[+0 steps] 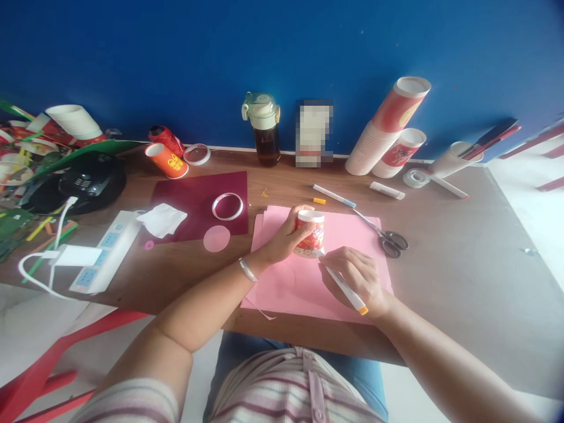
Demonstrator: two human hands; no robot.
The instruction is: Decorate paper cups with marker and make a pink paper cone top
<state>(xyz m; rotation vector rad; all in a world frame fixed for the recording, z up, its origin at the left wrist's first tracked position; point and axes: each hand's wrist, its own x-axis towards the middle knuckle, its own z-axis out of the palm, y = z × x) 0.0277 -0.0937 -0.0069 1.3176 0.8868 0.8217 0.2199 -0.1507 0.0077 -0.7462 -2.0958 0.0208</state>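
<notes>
My left hand [288,236] is wrapped round a red patterned paper cup [314,236] standing over the pink paper [286,282]. A pale band with drawn dark lines runs round the lower end of the cup. My right hand [356,275] grips a white marker [346,289] with an orange end, its other end at the cup's lower band. The exact contact of the tip is too small to tell. An orange cap [319,201] lies just behind the pink sheets. Black-handled scissors [390,242] rest at the right edge of the paper, beside a blue-ended marker [333,195].
Left of the pink paper lie a maroon sheet [198,202], a white ring [227,207], a pink disc [217,238], a tissue [163,220] and a power strip [106,252]. Behind stand a bottle [267,132], stacked cups [374,141] and a pen cup [453,160].
</notes>
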